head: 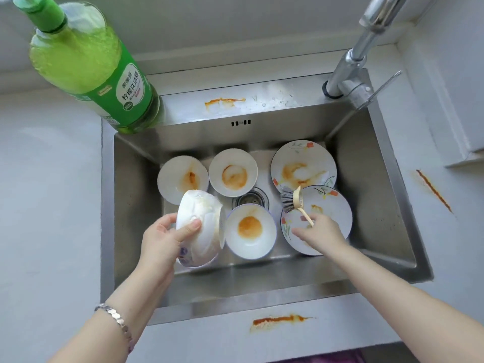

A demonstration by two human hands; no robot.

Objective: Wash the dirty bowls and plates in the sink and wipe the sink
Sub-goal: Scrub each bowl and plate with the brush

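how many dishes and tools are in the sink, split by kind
bowls: 4 (back left bowl, back middle bowl, front bowl, held bowl)
plates: 2 (back plate, front plate)
brushes: 1 (brush)
total: 7

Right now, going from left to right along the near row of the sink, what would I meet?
Left hand → the tilted soapy bowl it grips → bowl with an orange sauce puddle → floral plate, with the right hand holding the dish brush over it.
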